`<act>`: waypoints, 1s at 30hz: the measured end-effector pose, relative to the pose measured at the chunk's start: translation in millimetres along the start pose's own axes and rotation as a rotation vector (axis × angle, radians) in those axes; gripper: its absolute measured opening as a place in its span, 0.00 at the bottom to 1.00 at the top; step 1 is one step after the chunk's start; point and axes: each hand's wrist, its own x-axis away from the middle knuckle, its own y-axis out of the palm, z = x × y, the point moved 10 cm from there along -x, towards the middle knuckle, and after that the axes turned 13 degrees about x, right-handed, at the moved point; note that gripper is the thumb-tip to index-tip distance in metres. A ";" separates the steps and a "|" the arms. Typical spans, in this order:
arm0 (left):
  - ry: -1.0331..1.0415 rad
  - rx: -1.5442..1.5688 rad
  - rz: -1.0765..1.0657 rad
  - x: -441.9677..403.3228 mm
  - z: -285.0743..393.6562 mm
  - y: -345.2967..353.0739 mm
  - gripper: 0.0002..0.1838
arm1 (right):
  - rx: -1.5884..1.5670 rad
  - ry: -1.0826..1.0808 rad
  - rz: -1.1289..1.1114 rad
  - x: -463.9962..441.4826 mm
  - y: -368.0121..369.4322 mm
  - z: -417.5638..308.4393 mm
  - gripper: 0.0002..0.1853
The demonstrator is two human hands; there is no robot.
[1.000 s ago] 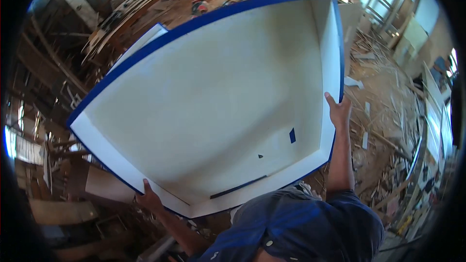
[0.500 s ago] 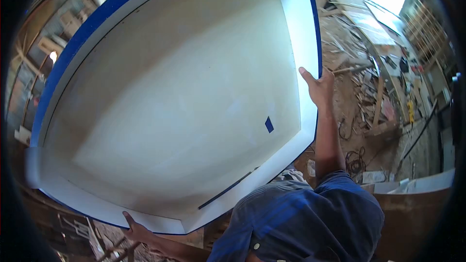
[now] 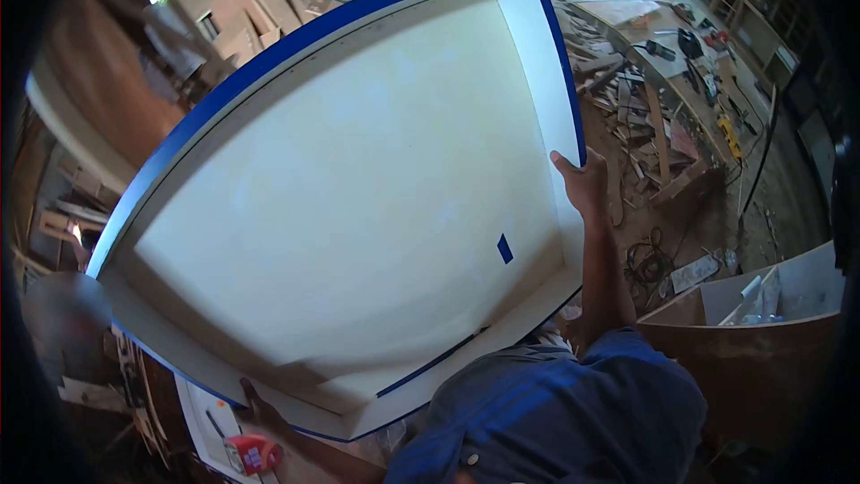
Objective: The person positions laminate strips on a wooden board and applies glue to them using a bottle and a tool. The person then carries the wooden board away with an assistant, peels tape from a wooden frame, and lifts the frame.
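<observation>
A large shallow white box (image 3: 376,152) with a blue outer rim and a curved far side fills the middle of the view, tilted with its open side up towards me. My right hand (image 3: 584,181) grips its right wall, thumb inside and fingers around the outside. My left hand (image 3: 260,408) holds the near left wall, with the thumb over the rim and the fingers hidden below. Inside on the box's floor are a small blue patch (image 3: 505,248) and a dark strip (image 3: 432,362) along the near edge.
Wood scraps (image 3: 640,116) lie at right beside power tools (image 3: 661,50) and a yellow tool (image 3: 729,136). A coiled cable (image 3: 649,255) is on the floor near a brown curved cabinet piece (image 3: 743,350). A red object (image 3: 253,453) sits at lower left. Boards (image 3: 246,18) lean behind.
The box's far edge has come lower in view, so its top corner now shows. The surroundings have shifted as my view turned. Both hands keep their hold.
</observation>
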 end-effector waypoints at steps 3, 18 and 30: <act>0.060 -0.015 -0.088 6.5 22.6 92.0 0.25 | 0.072 0.055 0.059 -40.5 -34.3 54.3 0.16; 0.142 0.047 -0.779 120.8 125.0 597.5 0.23 | 0.328 0.271 0.309 -148.3 -154.2 326.1 0.20; 0.259 0.060 -1.132 189.8 203.6 983.5 0.23 | 0.661 0.579 0.423 -215.4 -189.0 352.0 0.16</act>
